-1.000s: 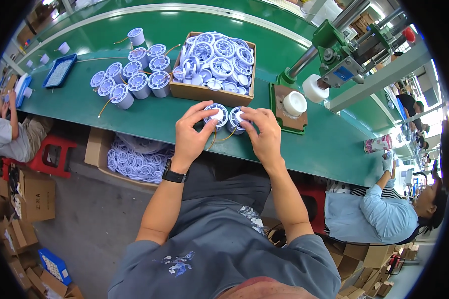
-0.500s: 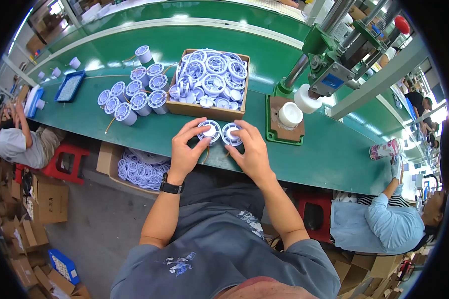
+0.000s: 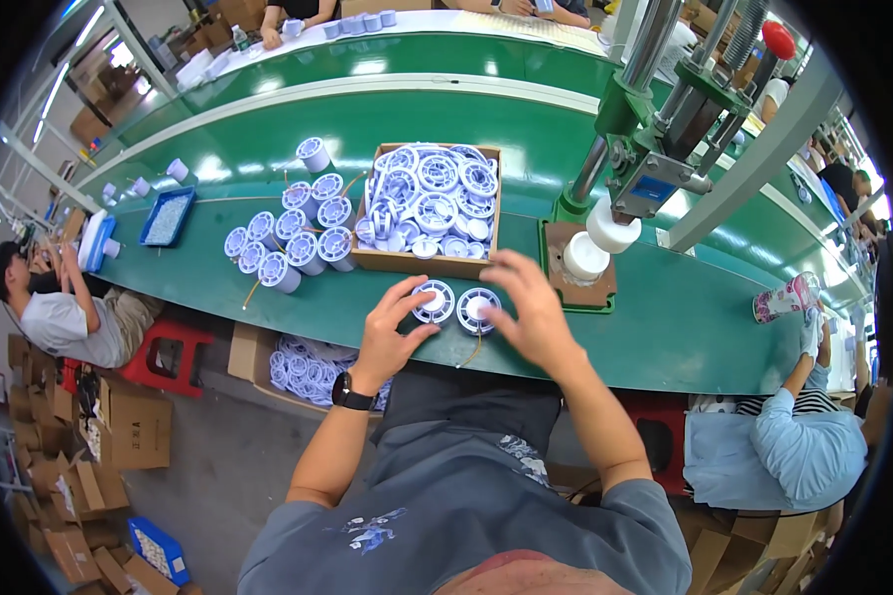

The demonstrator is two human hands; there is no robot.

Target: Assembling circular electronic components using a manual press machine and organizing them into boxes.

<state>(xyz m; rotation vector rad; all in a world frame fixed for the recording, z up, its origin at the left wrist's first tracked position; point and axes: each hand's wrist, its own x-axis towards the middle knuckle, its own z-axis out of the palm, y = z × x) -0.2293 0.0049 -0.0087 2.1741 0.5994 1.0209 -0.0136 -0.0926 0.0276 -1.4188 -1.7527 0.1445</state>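
Two pale-lavender spoked round housings stand side by side at the table's near edge, each with a white cap at its centre. Around the left housing (image 3: 446, 290) curves my left hand (image 3: 392, 332), thumb and index finger apart near its rim and cap. My right hand (image 3: 541, 319) hovers over the right side of the other housing (image 3: 465, 322), fingers spread and slightly blurred, thumb near its cap. A yellowish wire (image 3: 474, 351) trails from this right housing. Whether my fingertips touch the parts is hard to tell.
Behind my hands stands a carton (image 3: 417, 264) heaped with spoked rings and caps. Several wired housings (image 3: 305, 250) cluster to its left, with a blue tray (image 3: 155, 236) farther left. A green hand press (image 3: 577, 297) stands at right. Seated co-workers flank me.
My right hand has opened and lifted off the right housing's cap. My left thumb and index finger have spread wider. The whole view has shifted, so the table appears lower and more rightward.
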